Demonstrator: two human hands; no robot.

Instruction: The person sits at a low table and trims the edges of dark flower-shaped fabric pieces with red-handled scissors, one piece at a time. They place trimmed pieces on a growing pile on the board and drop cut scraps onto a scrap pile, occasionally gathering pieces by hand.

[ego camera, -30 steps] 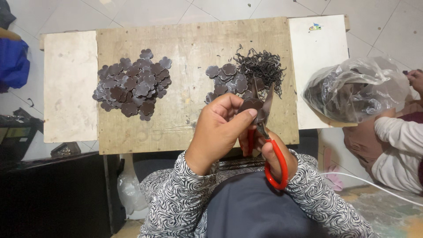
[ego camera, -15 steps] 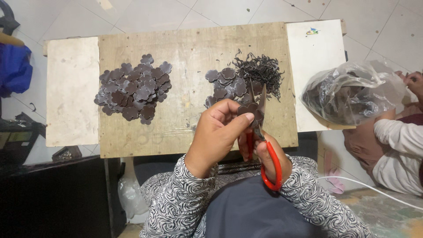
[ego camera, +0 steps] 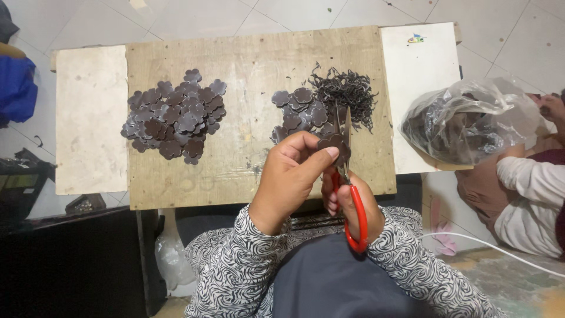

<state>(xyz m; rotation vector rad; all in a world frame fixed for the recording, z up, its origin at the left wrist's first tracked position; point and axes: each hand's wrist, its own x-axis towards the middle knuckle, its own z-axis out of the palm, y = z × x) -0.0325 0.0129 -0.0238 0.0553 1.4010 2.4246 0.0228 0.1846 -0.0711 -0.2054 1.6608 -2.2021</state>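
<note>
Left hand fingers pinch a dark flower-shaped piece above the tabletop near edge; right hand fingers grip red-handled scissors, blades open around the piece

My scissors have glossy red plastic handles and bare metal blades. The flower-shaped pieces look like matt dark leather. The board is rough plywood; the bag is shiny clear plastic.
</note>
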